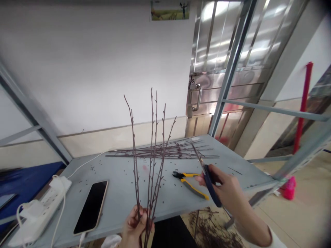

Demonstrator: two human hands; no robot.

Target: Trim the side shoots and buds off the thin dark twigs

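I have the twigs clamped upright in the left hand over the counter, scissors clamped in the right hand nearby; a loose grip could drop the thin stems.

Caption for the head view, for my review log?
Left hand holds bare twigs upright; right hand grips blue-handled scissors above a grey metal shelf.

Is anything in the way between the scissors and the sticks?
Nothing visible: only open air separates the scissors in the right hand from the twigs in the left hand. The pliers lie below, on the shelf.
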